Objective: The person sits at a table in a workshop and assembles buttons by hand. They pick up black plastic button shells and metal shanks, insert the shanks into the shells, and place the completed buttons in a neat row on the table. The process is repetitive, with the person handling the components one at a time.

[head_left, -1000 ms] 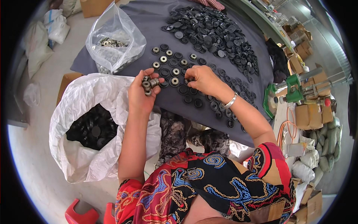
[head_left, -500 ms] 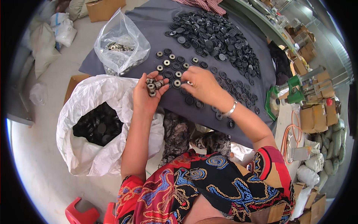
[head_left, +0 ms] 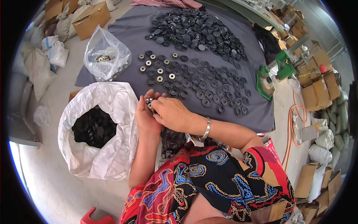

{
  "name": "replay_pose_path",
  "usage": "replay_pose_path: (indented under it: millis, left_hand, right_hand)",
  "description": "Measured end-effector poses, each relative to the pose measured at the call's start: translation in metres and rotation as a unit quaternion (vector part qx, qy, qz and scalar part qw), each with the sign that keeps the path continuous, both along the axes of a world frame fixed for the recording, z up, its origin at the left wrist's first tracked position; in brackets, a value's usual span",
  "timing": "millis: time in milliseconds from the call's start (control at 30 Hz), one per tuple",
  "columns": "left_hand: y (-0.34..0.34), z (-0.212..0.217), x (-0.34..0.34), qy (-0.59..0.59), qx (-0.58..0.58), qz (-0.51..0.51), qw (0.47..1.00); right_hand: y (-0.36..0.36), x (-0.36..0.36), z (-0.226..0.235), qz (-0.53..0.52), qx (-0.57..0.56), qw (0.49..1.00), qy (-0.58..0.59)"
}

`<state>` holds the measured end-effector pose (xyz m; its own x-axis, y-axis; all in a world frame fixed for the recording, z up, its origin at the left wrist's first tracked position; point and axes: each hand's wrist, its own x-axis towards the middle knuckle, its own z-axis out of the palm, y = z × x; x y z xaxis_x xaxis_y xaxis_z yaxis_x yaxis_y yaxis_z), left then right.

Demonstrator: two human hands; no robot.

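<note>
My left hand (head_left: pixel 146 118) is cupped palm up near the table's front edge, holding several small silver ball bearings (head_left: pixel 149 103). Bent over that palm, my right hand (head_left: pixel 172 113) has its fingers curled in among the bearings; whether one is pinched there is hidden. Just beyond both hands, black round plastic wheels (head_left: pixel 202 85) lie in loose rows on a dark grey cloth. Several at the left of these rows carry a shiny bearing (head_left: pixel 159 78) in the middle, while the others show bare centres.
A large heap of black wheels (head_left: pixel 201 30) covers the table's far side. A clear plastic bag of bearings (head_left: pixel 106 56) stands at the far left. Left of my arm is a white woven sack (head_left: pixel 123 100) of black parts. A green hand press (head_left: pixel 278 69) stands at right.
My right hand has come back from the wheels to my left palm. The left hand has drawn nearer to me, and the head view has shifted.
</note>
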<state>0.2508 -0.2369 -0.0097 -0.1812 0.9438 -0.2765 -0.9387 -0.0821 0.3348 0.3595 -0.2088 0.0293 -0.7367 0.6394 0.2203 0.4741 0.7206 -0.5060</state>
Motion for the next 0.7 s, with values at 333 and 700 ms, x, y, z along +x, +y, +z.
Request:
replay_pose_path:
  millis: [333, 700]
  left_hand:
    - [-0.021, -0.032, 0.025, -0.038, -0.097, -0.058, 0.993]
    - [-0.017, -0.035, 0.020, -0.020, -0.038, -0.138, 0.989]
  right_hand:
    - [-0.015, 0.037, -0.002, 0.063, 0.027, 0.985, 0.158]
    - [0.130, 0.062, -0.002, -0.068, 0.059, 0.993, 0.075]
